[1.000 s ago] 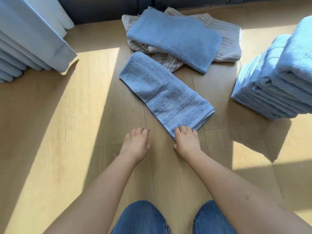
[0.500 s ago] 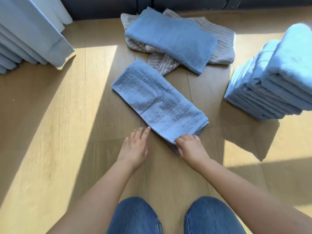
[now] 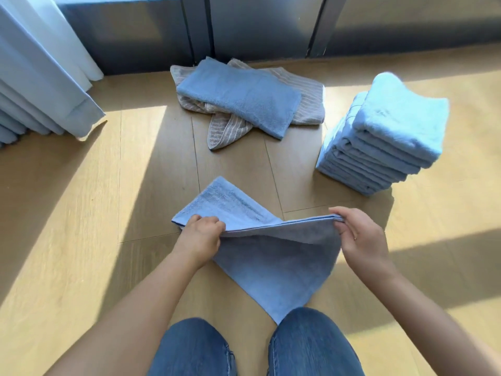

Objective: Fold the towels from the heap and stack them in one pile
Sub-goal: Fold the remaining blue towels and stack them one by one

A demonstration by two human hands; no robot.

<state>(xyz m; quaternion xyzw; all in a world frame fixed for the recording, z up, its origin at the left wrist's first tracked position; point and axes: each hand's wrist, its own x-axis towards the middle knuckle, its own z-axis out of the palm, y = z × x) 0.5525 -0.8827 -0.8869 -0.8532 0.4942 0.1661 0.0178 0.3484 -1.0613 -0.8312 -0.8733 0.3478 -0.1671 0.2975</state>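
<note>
From the head view, the blue towel (image 3: 271,256) is held lifted over the near floor (image 3: 130,218), its edge gripped by the left hand (image 3: 202,234) and pinched by the right hand (image 3: 357,237); the folded pile (image 3: 385,139) is seen far right.

We find the floor (image 3: 81,213) open along its left side, from the near edge up to the curtain (image 3: 40,90) at the far-left corner. A free lane runs between the heap (image 3: 238,96) at the far edge and the stack of folded towels (image 3: 393,126) on the right. The towel (image 3: 271,253) stretched between our left hand (image 3: 202,236) and right hand (image 3: 357,237) blocks the middle, above our knees (image 3: 311,343).
</note>
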